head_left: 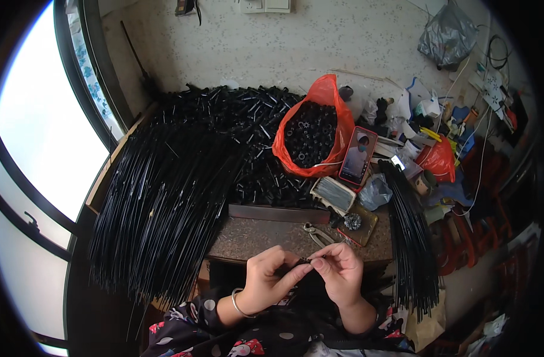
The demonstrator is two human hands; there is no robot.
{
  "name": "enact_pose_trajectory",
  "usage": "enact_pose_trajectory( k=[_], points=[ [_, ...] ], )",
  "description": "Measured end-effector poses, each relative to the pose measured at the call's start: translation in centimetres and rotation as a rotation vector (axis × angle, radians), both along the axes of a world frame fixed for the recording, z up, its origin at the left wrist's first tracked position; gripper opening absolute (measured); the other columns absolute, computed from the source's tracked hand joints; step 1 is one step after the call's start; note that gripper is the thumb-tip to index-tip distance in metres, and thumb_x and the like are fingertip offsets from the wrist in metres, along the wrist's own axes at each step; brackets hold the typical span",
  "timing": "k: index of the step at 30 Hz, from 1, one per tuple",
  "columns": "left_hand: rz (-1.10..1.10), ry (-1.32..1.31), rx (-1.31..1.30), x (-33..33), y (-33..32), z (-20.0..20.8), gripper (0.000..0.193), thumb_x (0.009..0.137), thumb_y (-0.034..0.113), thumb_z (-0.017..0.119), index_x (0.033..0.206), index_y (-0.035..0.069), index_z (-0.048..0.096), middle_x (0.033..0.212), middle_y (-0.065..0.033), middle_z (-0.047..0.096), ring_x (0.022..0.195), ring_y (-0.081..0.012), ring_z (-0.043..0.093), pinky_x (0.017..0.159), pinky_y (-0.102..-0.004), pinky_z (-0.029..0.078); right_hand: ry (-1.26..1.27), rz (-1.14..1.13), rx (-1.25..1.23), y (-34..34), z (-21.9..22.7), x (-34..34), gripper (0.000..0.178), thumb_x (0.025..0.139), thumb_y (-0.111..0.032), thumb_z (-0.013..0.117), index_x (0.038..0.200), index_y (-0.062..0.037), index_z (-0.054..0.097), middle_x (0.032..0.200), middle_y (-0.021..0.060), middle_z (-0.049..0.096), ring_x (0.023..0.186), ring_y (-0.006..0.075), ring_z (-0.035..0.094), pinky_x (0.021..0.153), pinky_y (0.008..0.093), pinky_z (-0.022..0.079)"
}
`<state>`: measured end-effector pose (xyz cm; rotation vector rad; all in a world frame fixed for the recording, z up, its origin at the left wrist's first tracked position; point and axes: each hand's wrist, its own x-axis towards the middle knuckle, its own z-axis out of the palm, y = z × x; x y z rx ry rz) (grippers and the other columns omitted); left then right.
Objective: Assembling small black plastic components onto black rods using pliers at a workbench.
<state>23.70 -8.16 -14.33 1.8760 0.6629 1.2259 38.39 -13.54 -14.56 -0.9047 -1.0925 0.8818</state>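
Note:
Over the near edge of the workbench, my left hand and my right hand meet, thumbs and forefingers pinched together. Between the fingertips sits a small black part, mostly hidden, so its kind cannot be made out. Just beyond my hands lie pincers with their handles spread. A ball of silvery metal bits and a whitish open box of thin metal pins are a little farther off. A red plastic bag holds many small black ring-shaped parts.
Long thin black rods cover the bench's left side and overhang its front; another bundle hangs at the right. Short black tubes are heaped behind. A phone leans by the bag. Clutter, cables and a red bag fill the right.

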Motion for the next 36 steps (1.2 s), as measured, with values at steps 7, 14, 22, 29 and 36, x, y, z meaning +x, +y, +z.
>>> enact_pose_trajectory(
  k=[7, 14, 22, 29, 36],
  points=[
    [-0.574, 0.000, -0.228, 2.4, 4.8, -1.3, 0.025, 0.067, 0.011, 0.078, 0.066, 0.004, 0.054, 0.065, -0.0014, 0.056, 0.060, -0.0071, 0.051, 0.055, -0.0214, 0.038, 0.359, 0.289, 0.036, 2.1, -4.1, 4.2, 0.021, 0.077, -0.013, 0.069, 0.084, -0.0015, 0.053, 0.081, 0.0098, 0.061, 0.075, 0.0168, 0.061, 0.072, 0.0285, 0.050],
    [0.012, 0.166, 0.024, 12.4, 20.2, -4.5, 0.022, 0.073, 0.013, 0.070, 0.089, 0.000, 0.063, 0.081, -0.0075, 0.064, 0.073, -0.0149, 0.062, 0.068, -0.0268, 0.049, 0.443, 0.251, -0.027, 4.4, -6.4, 8.0, 0.018, 0.079, -0.013, 0.067, 0.087, -0.0013, 0.055, 0.083, 0.0062, 0.062, 0.077, 0.0137, 0.060, 0.072, 0.0255, 0.049],
    [0.295, 0.380, 0.285, 17.0, 28.0, -7.4, 0.018, 0.069, 0.009, 0.059, 0.087, 0.006, 0.061, 0.079, -0.0148, 0.060, 0.076, -0.0334, 0.059, 0.069, -0.0421, 0.048, 0.434, -0.099, -0.103, 4.5, -6.3, 8.7, 0.013, 0.082, -0.008, 0.062, 0.091, -0.0019, 0.058, 0.085, 0.0043, 0.060, 0.077, 0.0123, 0.058, 0.073, 0.0227, 0.046],
    [0.602, 0.191, 0.169, 13.9, 27.9, -6.5, 0.018, 0.070, 0.012, 0.059, 0.086, 0.006, 0.064, 0.071, -0.0110, 0.057, 0.065, -0.0259, 0.057, 0.063, -0.0347, 0.046, 0.342, -0.085, -0.111, 3.3, -5.0, 8.4, 0.011, 0.084, -0.007, 0.059, 0.093, -0.0014, 0.057, 0.085, 0.0042, 0.059, 0.079, 0.0134, 0.057, 0.075, 0.0256, 0.046],
    [-0.001, -0.398, -0.501, 10.0, 25.4, -4.2, 0.009, 0.083, 0.007, 0.057, 0.089, 0.003, 0.052, 0.073, -0.0016, 0.054, 0.061, -0.0094, 0.054, 0.058, -0.0226, 0.050, 0.351, -0.123, -0.105, 2.6, -4.0, 4.9, 0.010, 0.087, -0.010, 0.055, 0.093, -0.0024, 0.054, 0.084, 0.0052, 0.059, 0.080, 0.0138, 0.057, 0.076, 0.0262, 0.044]
  ],
)
